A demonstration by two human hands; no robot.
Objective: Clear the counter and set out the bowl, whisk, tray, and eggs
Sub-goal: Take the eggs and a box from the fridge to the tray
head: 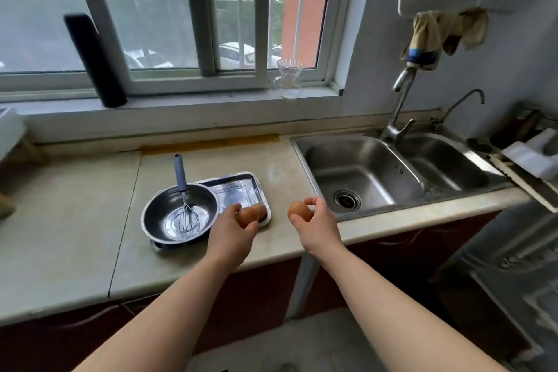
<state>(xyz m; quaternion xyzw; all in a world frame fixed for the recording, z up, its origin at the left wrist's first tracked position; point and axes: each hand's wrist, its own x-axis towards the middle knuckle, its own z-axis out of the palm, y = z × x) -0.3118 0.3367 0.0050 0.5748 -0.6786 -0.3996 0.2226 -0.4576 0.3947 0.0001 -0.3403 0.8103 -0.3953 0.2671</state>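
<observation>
A steel bowl point(157, 214) sits on the beige counter, overlapping the left part of a shiny steel tray point(253, 184). A whisk point(182, 190) with a blue-grey handle leans inside the bowl. My left hand point(231, 234) holds a brown egg point(246, 217) over the tray's front right corner, right beside a second brown egg point(260, 211) that lies in the tray. My right hand point(317, 226) grips another brown egg point(299, 211) above the counter between tray and sink.
A double steel sink point(374, 172) with two taps fills the counter's right side. A dark roll point(96, 60) leans on the window sill, and a glass dripper point(289, 77) stands there too. A rack with a white item point(531, 157) is far right.
</observation>
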